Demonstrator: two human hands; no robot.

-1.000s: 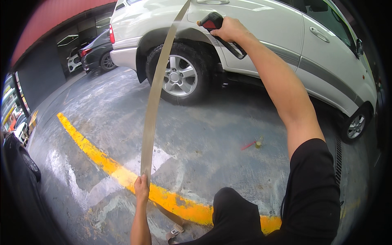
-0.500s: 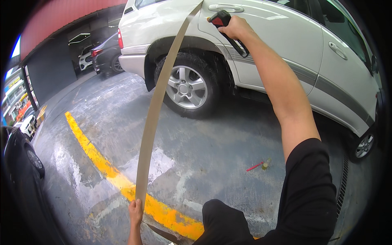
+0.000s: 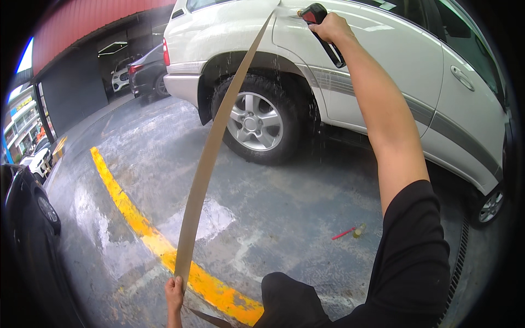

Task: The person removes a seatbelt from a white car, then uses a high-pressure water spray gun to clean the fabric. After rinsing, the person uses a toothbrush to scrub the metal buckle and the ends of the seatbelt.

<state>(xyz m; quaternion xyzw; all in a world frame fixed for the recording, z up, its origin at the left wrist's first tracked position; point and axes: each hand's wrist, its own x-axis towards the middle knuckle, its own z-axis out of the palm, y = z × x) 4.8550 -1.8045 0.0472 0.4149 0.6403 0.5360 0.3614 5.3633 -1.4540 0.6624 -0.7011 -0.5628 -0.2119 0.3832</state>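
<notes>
My left hand [image 3: 174, 292] is closed around a long, flat tan strap [image 3: 212, 139] at the lower left. The strap stretches taut up to the white SUV [image 3: 372, 49], narrowing toward the top of the view; how it is fastened there cannot be made out. Its loose end hangs below my left hand. My right hand [image 3: 334, 28], arm raised, grips a black and red spray gun [image 3: 314, 13] beside the rear door. The nozzle points left at the strap's upper part, with faint spray there. Water drips from the rear wheel arch.
A yellow line [image 3: 128, 205] crosses the wet grey floor. A red-handled tool [image 3: 343, 234] lies on the ground right of centre. A dark car [image 3: 33, 213] stands at left, another dark car [image 3: 147, 71] behind the SUV. A drain grate [image 3: 458, 268] runs at right.
The spray gun and my right hand have shifted slightly right and up. My left hand has moved a little left and down with the strap. The view has shifted slightly.
</notes>
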